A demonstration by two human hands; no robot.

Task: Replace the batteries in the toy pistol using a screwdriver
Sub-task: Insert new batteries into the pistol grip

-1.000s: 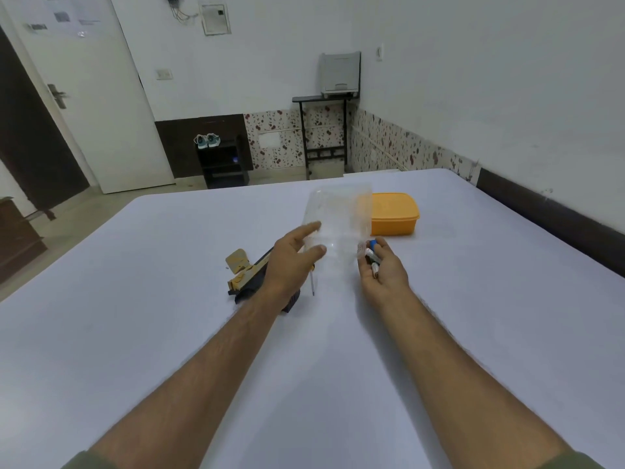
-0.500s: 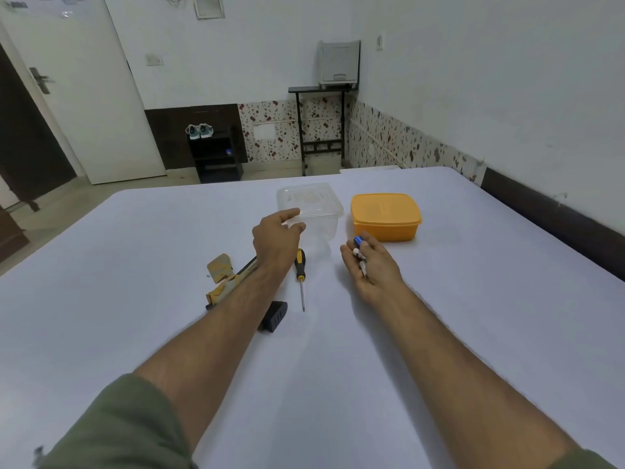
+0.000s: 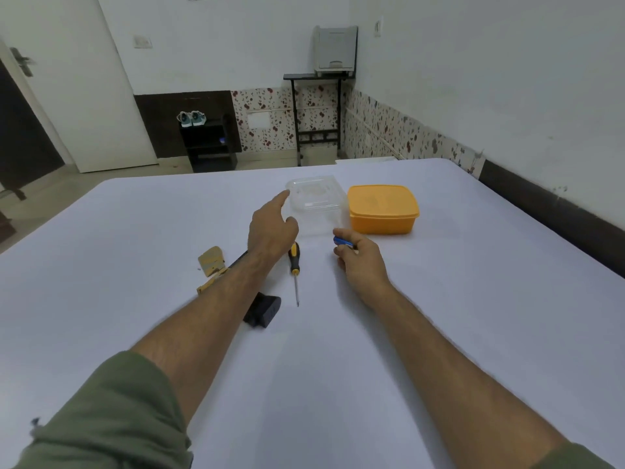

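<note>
The toy pistol (image 3: 262,309), black with a tan body, lies on the white table partly under my left forearm; its tan battery cover (image 3: 211,260) lies apart at its left. A yellow-and-black screwdriver (image 3: 295,265) lies just right of the pistol, tip toward me. My left hand (image 3: 270,228) hovers beside the clear plastic container (image 3: 318,204), fingers relaxed and forefinger stretched toward its rim, holding nothing. My right hand (image 3: 358,262) grips blue-tipped batteries (image 3: 342,241) in curled fingers, right of the screwdriver.
An orange lidded box (image 3: 382,208) stands right of the clear container. The white table (image 3: 473,299) runs to a wall on the right. Beyond its far edge are a shoe rack (image 3: 209,143) and a black stand (image 3: 318,113).
My left hand set the clear container down on the table beside the orange box and has let go of it. My right hand kept the batteries and shifted slightly.
</note>
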